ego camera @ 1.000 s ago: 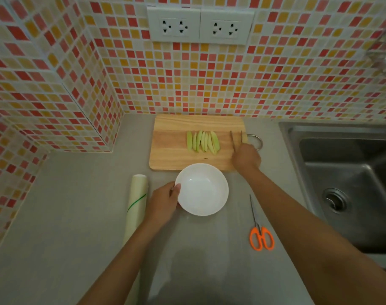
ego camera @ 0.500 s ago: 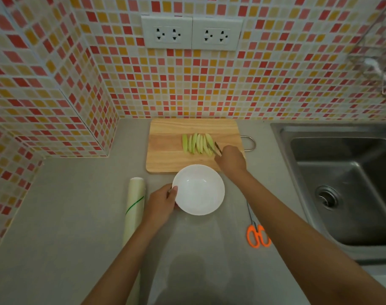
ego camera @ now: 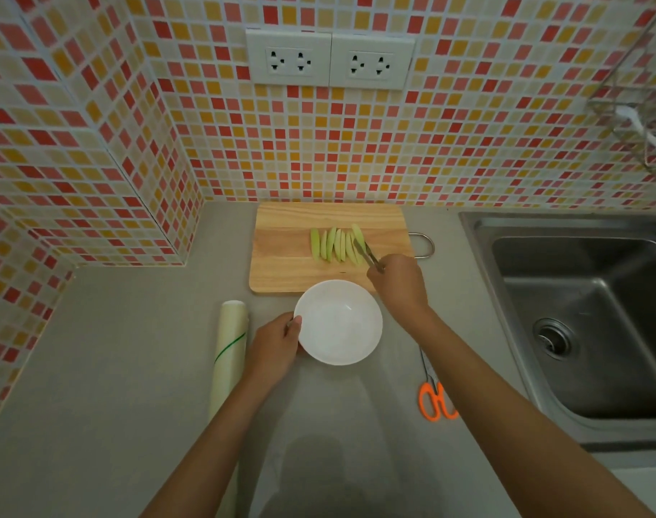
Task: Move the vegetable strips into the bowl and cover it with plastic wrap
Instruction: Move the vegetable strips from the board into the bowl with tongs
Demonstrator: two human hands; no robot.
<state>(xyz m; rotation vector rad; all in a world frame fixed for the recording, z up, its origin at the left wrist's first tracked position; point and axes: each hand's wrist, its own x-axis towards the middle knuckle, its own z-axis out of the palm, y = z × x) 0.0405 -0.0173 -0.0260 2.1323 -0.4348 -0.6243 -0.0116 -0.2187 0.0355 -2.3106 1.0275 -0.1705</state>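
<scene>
The right hand (ego camera: pixel 395 280) has swung in from the right end of the pale wooden cutting board (ego camera: pixel 281 252), where it was a second ago, and now the thin metal tongs (ego camera: pixel 369 256) it grips are angled up and left with their tips at the rightmost of the pale green vegetable strips (ego camera: pixel 336 244). The tips are too fine to say whether they have closed on a strip or only touch it. The strips lie side by side in a neat row on the middle of the board, none lifted yet, and the round white bowl (ego camera: pixel 337 323) just in front of the board's near edge is empty. The left hand (ego camera: pixel 276 343) has stayed where it was, fingers curled on the bowl's left rim, steadying it. So, as I read it, the transfer is only starting: the first pick is at hand and every strip has yet to cross the short gap into the bowl. The long roll of plastic wrap (ego camera: pixel 229 353) lies untouched on the grey counter (ego camera: pixel 106 368) left of the bowl, and the orange-handled scissors (ego camera: pixel 435 400) lie to its right, partly hidden under the right forearm, near the steel sink (ego camera: pixel 588 315).
</scene>
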